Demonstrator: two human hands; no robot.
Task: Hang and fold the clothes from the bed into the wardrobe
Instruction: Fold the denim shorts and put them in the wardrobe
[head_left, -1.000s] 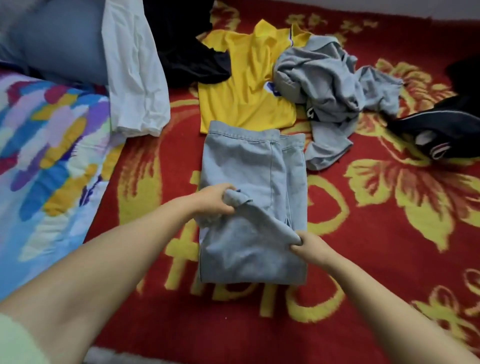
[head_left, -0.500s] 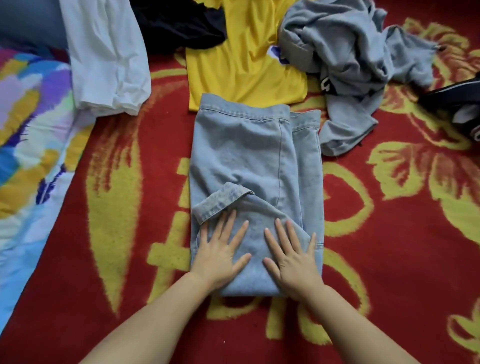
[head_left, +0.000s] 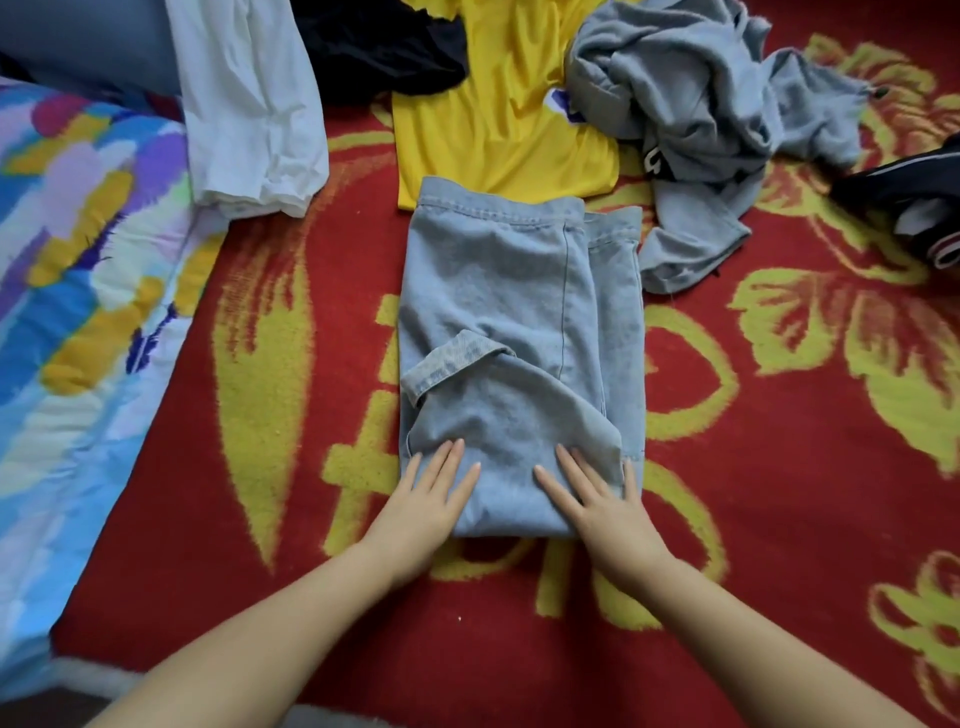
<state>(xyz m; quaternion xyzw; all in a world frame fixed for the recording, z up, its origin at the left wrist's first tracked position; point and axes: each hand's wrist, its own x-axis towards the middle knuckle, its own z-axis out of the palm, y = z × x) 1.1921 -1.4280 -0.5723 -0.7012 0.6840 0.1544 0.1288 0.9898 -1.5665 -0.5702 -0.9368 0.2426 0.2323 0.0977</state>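
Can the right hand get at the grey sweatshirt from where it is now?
Probably yes. The right hand lies flat on the folded jeans, holding nothing, and the grey sweatshirt lies uncovered up and to its right, with nothing between them.

surface: bed under a red blanket with yellow flowers | centre: folded light-blue denim jeans | far edge: yellow T-shirt, crumpled grey sweatshirt, white garment, black garment | left: multicoloured quilt
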